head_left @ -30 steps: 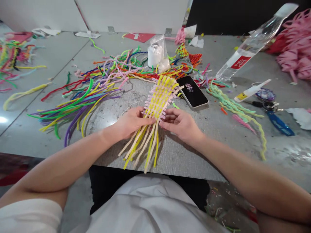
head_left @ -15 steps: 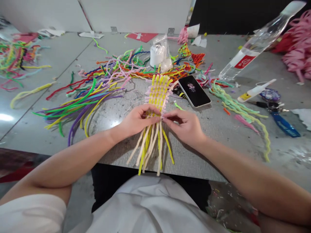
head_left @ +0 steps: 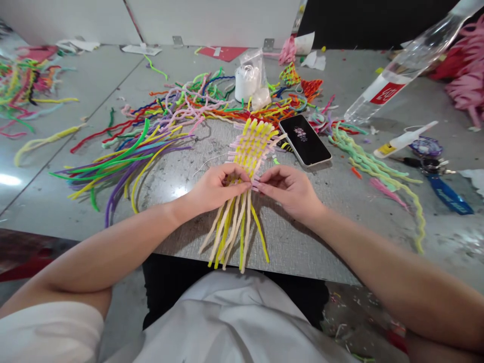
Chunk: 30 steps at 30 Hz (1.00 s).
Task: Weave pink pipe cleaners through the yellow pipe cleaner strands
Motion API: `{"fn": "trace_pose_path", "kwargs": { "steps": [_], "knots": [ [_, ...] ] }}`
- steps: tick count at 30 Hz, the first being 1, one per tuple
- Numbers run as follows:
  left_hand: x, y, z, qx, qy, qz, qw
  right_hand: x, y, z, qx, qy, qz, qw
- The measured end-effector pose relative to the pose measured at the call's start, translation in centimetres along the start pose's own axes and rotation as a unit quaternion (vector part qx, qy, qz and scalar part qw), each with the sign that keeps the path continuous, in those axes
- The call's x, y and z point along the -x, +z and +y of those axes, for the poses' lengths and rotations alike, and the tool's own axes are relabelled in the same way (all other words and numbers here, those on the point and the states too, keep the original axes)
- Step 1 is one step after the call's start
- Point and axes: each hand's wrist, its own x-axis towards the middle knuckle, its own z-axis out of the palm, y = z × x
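Note:
Between my hands lies a woven strip (head_left: pixel 251 143) of yellow, cream and pale pink cords, with its loose yellow and cream ends (head_left: pixel 236 232) fanning down toward the table's front edge. My left hand (head_left: pixel 217 186) is closed on the lower left part of the weave, thumb on top and fingertips near its right side. At the right edge, the thumb and index finger of my right hand (head_left: pixel 285 189) pinch a short pale pink cord end. The tips of both hands almost meet. Part of the weave is hidden under my left fingers.
Loose coloured cords (head_left: pixel 124 156) spread left and behind. A white thread spool (head_left: pixel 245 83) stands behind the weave. To the right are a phone (head_left: pixel 305 141), a clear bottle (head_left: pixel 393 80), a glue bottle (head_left: pixel 404 139), keys with a blue strap (head_left: pixel 446 194) and pale green cords (head_left: pixel 363 156).
The upper end of the woven strip has swung slightly right, and the loose ends have shifted a little left. Both hands keep their pinch at nearly the same spot. The view has moved slightly.

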Motion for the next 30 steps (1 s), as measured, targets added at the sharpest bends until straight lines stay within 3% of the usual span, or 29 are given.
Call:
{"fn": "trace_pose_path", "kwargs": {
  "steps": [5,12,17,23,27,30],
  "knots": [
    [-0.1,0.4,0.0,-0.023,-0.029,0.015,0.999,-0.1,0.4,-0.2,0.011,-0.011,-0.004,1.000],
    [0.2,0.3,0.1,-0.039,-0.043,0.003,0.998,0.0,0.6,-0.7,-0.005,0.040,0.014,0.999],
    [0.0,0.4,-0.4,-0.005,-0.018,0.006,1.000,0.0,0.7,-0.6,-0.016,0.063,0.034,0.997],
    [-0.3,0.0,-0.7,0.051,0.044,-0.034,0.997,0.0,0.7,-0.2,-0.038,0.122,0.008,0.992],
    [-0.3,0.0,-1.0,0.054,0.048,-0.060,0.996,0.3,1.4,-0.1,-0.091,0.138,0.039,0.985],
    [-0.2,0.4,-1.3,0.067,0.036,-0.069,0.995,0.7,2.4,-0.2,-0.141,0.150,0.023,0.978]
  ]
}}
